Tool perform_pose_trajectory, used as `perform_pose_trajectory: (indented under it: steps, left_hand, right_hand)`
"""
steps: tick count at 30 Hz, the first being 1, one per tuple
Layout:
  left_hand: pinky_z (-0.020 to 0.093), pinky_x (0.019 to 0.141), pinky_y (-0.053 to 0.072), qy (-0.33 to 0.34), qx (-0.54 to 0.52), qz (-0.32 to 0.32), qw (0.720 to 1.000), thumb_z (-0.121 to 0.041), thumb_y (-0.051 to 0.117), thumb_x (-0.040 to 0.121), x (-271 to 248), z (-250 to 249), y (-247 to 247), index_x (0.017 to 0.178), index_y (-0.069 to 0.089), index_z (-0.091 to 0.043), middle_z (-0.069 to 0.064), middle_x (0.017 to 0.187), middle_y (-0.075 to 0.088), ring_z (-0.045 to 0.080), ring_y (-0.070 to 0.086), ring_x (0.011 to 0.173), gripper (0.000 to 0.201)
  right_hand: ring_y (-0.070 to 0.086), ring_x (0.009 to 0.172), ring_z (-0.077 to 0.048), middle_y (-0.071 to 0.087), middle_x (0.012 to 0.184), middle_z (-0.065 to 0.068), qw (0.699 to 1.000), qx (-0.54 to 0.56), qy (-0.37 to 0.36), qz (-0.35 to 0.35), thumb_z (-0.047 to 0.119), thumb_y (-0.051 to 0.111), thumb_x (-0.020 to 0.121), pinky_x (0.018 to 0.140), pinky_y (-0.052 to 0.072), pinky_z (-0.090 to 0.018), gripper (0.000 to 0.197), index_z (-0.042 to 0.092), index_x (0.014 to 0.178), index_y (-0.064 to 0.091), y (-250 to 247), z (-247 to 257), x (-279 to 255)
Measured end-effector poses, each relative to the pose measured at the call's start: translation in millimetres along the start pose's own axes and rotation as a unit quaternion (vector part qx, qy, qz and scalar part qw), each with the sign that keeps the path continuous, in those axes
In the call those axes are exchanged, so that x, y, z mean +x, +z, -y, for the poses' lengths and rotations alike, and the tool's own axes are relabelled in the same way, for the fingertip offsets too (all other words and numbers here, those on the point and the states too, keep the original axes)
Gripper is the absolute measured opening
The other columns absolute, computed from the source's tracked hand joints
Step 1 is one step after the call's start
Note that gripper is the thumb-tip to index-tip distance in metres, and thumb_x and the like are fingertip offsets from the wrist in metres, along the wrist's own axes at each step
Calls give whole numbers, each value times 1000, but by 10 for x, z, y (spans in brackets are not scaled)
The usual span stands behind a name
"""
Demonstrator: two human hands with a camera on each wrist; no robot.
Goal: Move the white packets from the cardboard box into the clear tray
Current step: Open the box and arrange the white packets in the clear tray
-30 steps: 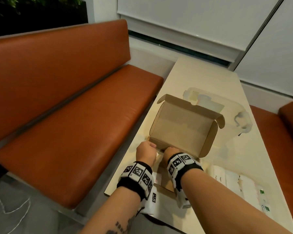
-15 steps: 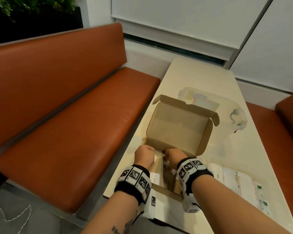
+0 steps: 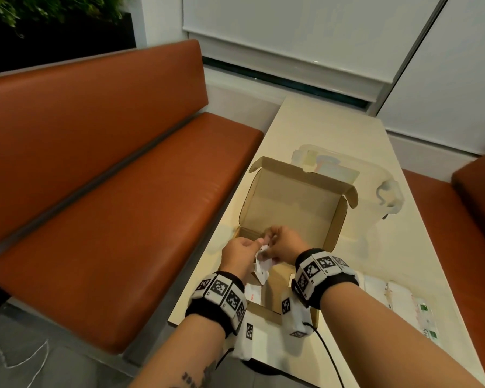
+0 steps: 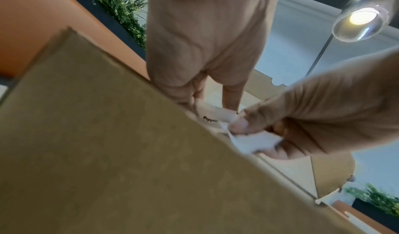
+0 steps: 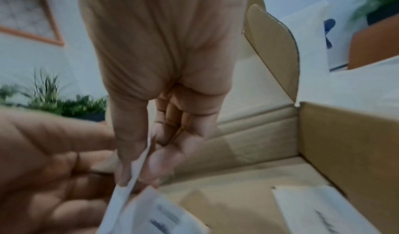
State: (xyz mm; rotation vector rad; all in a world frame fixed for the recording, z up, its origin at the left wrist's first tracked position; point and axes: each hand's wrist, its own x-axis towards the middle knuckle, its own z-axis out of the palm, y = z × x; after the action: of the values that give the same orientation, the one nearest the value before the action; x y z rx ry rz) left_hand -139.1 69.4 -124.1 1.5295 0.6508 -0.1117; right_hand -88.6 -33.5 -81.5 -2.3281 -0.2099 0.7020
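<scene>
The open cardboard box (image 3: 291, 208) stands on the table's near left with its lid raised. Both hands hover over its near half. My left hand (image 3: 256, 243) and right hand (image 3: 269, 238) meet and together pinch a small bunch of white packets (image 3: 263, 266) that hangs below the fingers. In the right wrist view my thumb and fingers clamp a packet's edge (image 5: 134, 178). Another white packet (image 5: 313, 208) lies on the box floor. The clear tray (image 3: 370, 169) sits behind the box, partly hidden by the lid.
A row of white sachets with green marks (image 3: 398, 301) lies on the table (image 3: 319, 127) to the right of my right wrist. Orange benches (image 3: 123, 219) flank the table on both sides. The table's near edge is just under my forearms.
Both hands have risen from low inside the box, and now white packets hang pinched between them. The view has shifted slightly to the right.
</scene>
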Motion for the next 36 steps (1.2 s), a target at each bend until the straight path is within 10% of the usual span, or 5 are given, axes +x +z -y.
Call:
perform_pose_trajectory:
  steps: [16, 21, 27, 32, 36]
  left_hand:
    - [29, 61, 57, 42, -83, -48, 995, 2, 64, 84, -19, -64, -172, 93, 66, -14, 12, 90, 67, 21, 65, 71, 18]
    - [40, 80, 58, 79, -55, -85, 992, 8, 66, 80, -30, -47, -191, 95, 66, -14, 13, 101, 66, 26, 67, 91, 27]
    - [24, 72, 51, 113, -18, -78, 990, 9, 66, 78, -15, -30, -257, 102, 67, -16, 8, 105, 65, 22, 63, 92, 35]
    - [37, 88, 54, 106, 6, -58, 993, 7, 57, 84, -2, -21, -255, 98, 71, -14, 7, 109, 67, 24, 64, 97, 28]
    - [35, 87, 52, 120, 48, -60, 990, 5, 45, 90, 2, -31, -261, 101, 70, -15, 8, 114, 66, 30, 63, 100, 34]
  right_hand:
    - [52, 57, -17, 52, 70, -6, 989, 135, 3, -55, -12, 63, 79, 55, 49, -27, 27, 10, 83, 48, 87, -19, 13]
    - [60, 106, -24, 62, 114, -7, 980, -195, 38, 10, 13, 73, 78, 94, 50, -35, 41, 11, 116, 57, 285, -44, 44]
    - [52, 122, -31, 52, 132, -15, 959, -273, 73, 33, 14, 57, 91, 98, 43, -37, 44, 5, 131, 41, 420, 47, 98]
    - [59, 112, -27, 63, 115, -11, 947, -305, 79, 64, 16, 68, 84, 87, 46, -29, 25, 16, 73, 46, 365, 8, 83]
    - [65, 100, -27, 67, 112, -15, 963, -252, 64, 67, 10, 62, 86, 93, 51, -33, 3, 9, 88, 60, 186, 52, 51]
